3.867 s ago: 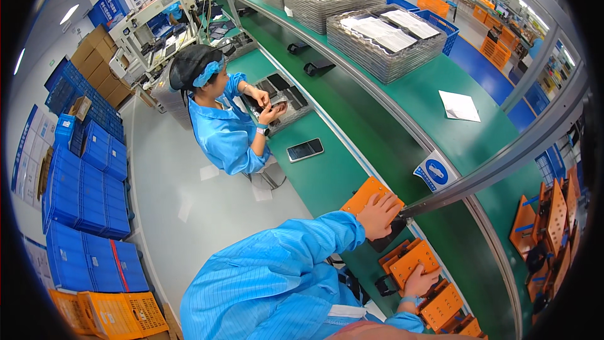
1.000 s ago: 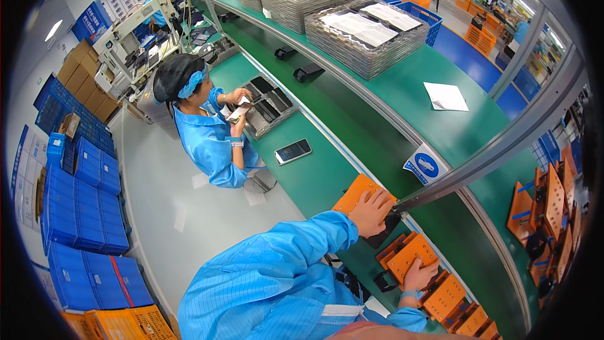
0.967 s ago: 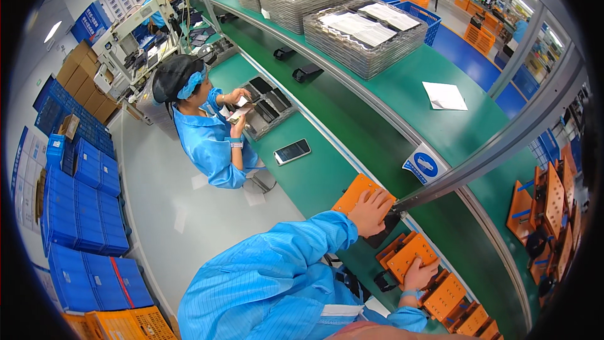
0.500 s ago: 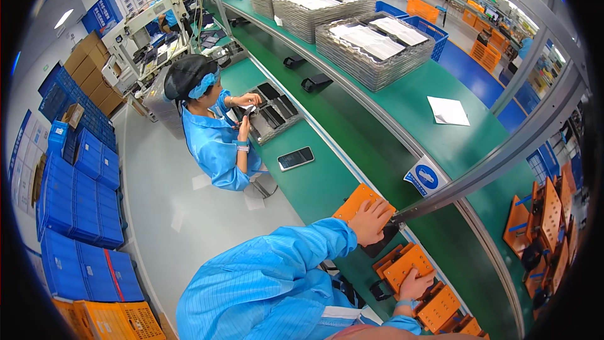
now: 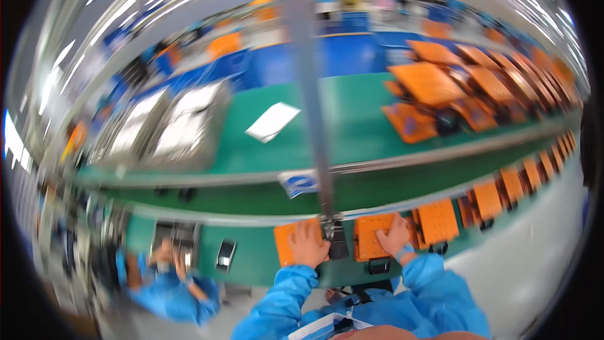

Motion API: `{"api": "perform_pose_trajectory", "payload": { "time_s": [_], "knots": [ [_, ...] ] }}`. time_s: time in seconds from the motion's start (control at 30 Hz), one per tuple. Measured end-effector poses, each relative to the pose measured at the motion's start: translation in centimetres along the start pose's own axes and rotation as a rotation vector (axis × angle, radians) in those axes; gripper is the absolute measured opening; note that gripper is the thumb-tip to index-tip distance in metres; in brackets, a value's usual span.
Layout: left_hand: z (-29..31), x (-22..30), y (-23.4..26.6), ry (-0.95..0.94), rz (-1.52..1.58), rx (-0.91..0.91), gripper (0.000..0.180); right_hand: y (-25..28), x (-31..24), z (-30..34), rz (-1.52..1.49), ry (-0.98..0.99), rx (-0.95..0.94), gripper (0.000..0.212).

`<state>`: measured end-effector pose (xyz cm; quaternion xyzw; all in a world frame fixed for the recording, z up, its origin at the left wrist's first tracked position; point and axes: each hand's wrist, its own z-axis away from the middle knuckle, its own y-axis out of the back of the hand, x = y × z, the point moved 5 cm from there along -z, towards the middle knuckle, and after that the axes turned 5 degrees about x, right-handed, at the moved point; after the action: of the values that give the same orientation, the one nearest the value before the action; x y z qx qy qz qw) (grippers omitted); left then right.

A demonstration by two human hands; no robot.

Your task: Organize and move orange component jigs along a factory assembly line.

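My left hand (image 5: 308,245) lies palm down with its fingers stretched over an orange plate-like fixture (image 5: 284,253) on the green bench. Beside it, to the right, is a flat black piece (image 5: 338,244). My right hand (image 5: 394,237) grips the right side of another orange fixture (image 5: 369,245), whose top is dotted with small holes; its thumb rests on top. A black clamp-like part (image 5: 379,267) sticks out at the near edge of that fixture. The undersides of both fixtures are hidden.
More orange fixtures (image 5: 437,221) line the bench to the right, and others are stacked (image 5: 428,85) on the far shelf. A metal post (image 5: 309,101) rises ahead. Leftward are a phone (image 5: 225,255), a co-worker (image 5: 173,289) at a tray (image 5: 165,234), and blurred tray stacks (image 5: 189,129).
My view has swung to the right and is smeared by motion. Both hands stay on the same orange fixtures. The co-worker and phone now appear lower left.
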<state>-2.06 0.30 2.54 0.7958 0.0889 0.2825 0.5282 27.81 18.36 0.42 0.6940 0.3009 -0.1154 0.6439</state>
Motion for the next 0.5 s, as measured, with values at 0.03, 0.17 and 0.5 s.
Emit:
{"api": "perform_pose_trajectory", "payload": {
  "time_s": [0.03,0.17,0.5],
  "knots": [
    [-0.8,0.4,0.0,-0.035,0.025,0.018,0.087,0.2,0.3,-0.3,0.007,-0.019,-0.001,0.102],
    [-0.4,-0.5,-2.2,-0.101,0.017,0.074,0.083,2.1,-1.2,-0.9,0.019,-0.124,-0.142,0.106],
    [-0.3,0.9,-3.6,-0.138,-0.09,-0.071,0.092,3.4,0.2,2.0,0.005,0.247,0.311,0.071]
  ]
}}
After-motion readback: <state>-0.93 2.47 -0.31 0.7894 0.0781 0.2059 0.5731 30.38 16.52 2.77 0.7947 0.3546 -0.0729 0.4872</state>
